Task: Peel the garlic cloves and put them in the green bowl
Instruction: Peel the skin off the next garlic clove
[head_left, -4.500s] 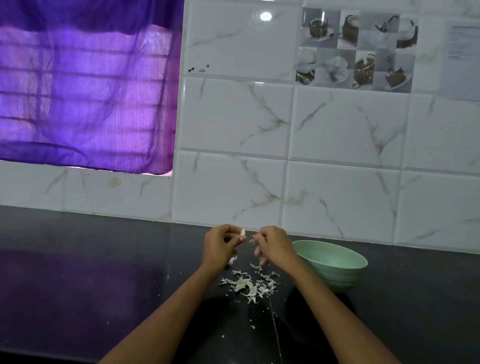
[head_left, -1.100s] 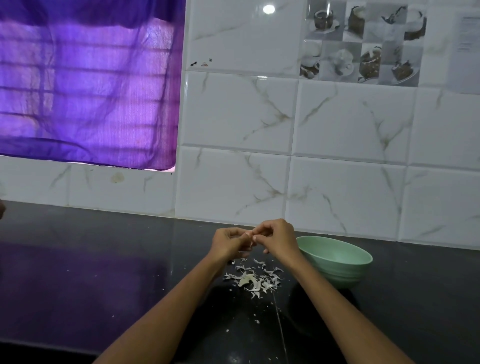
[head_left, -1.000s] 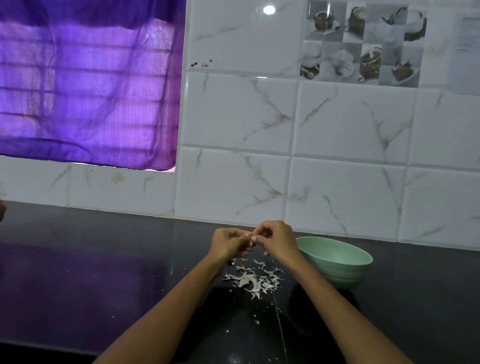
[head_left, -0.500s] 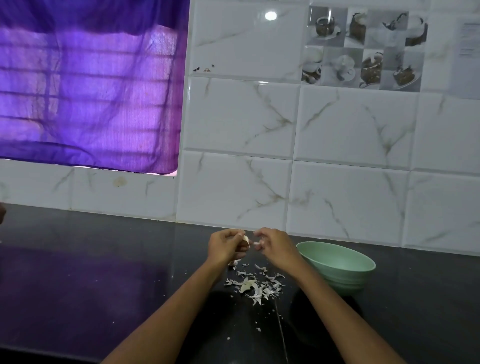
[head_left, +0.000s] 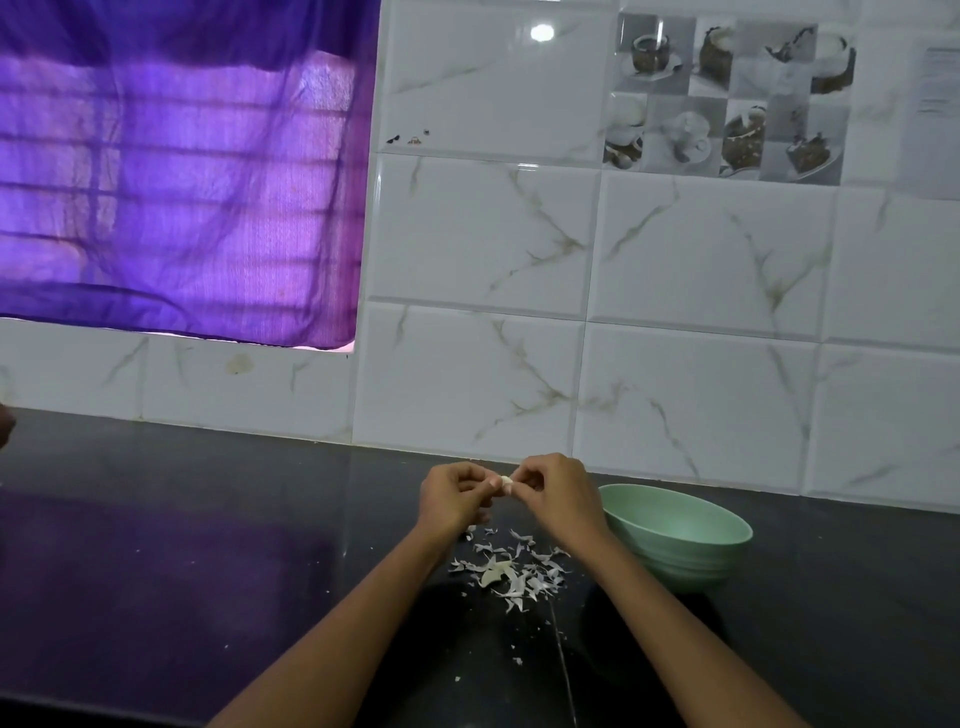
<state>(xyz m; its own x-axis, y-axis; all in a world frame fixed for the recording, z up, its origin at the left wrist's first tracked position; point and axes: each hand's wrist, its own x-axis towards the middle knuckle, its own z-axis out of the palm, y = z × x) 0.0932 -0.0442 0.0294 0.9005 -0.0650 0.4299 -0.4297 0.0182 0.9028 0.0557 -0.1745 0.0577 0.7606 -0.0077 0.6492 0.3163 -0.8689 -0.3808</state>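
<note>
Above the peel scraps (head_left: 511, 571), one garlic clove (head_left: 506, 482) is pinched between left hand (head_left: 454, 496) and right hand (head_left: 558, 493) (both clamped); green bowl (head_left: 680, 540) is set just right, nearer the right hand.

Both forearms are reaching forward; the left hand (head_left: 453, 496) and right hand (head_left: 556, 493) are meeting, fingers (head_left: 521, 475) curled and pinching.

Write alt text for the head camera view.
Two bare hands, the left hand and right hand, pinch a small garlic clove between them above a pile of garlic peels on a black countertop. A green bowl sits just right of the hands, before a white tiled wall.
</note>
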